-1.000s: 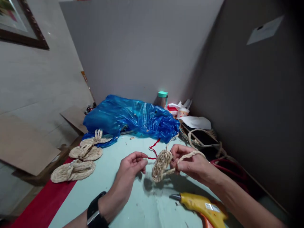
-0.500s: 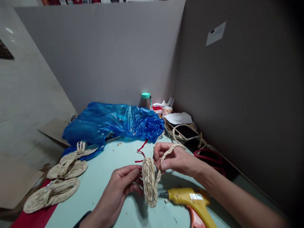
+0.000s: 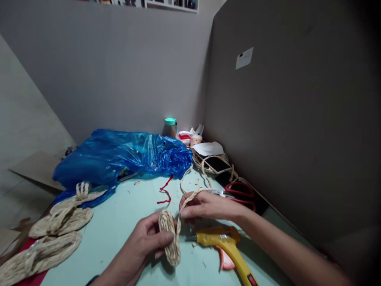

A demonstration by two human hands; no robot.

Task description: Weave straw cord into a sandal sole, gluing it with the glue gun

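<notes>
My left hand [image 3: 150, 238] is closed on a small oval sole of coiled straw braid [image 3: 170, 242], thumb across its face. From the sole's right side a loose length of straw braid [image 3: 195, 194] runs up to my right hand [image 3: 202, 208], which pinches it between thumb and fingers. The braid trails on over the table towards the back right. Just right of the sole lies a yellow glue gun [image 3: 218, 237], its nozzle pointing left. Several straw slippers [image 3: 64, 220] lie in a row at the left.
A blue plastic bag [image 3: 125, 155] spreads over the back of the table [image 3: 119, 222]. Red-handled scissors [image 3: 239, 190] lie at the right, near a phone [image 3: 218, 163]. A bottle with a green lid [image 3: 170, 126] stands by the partition. Red yarn [image 3: 165, 192] lies mid-table.
My left hand has shifted its grip, its thumb now across the sole's face, and the sole leans more. My view has swung right, so the scissors show more fully.
</notes>
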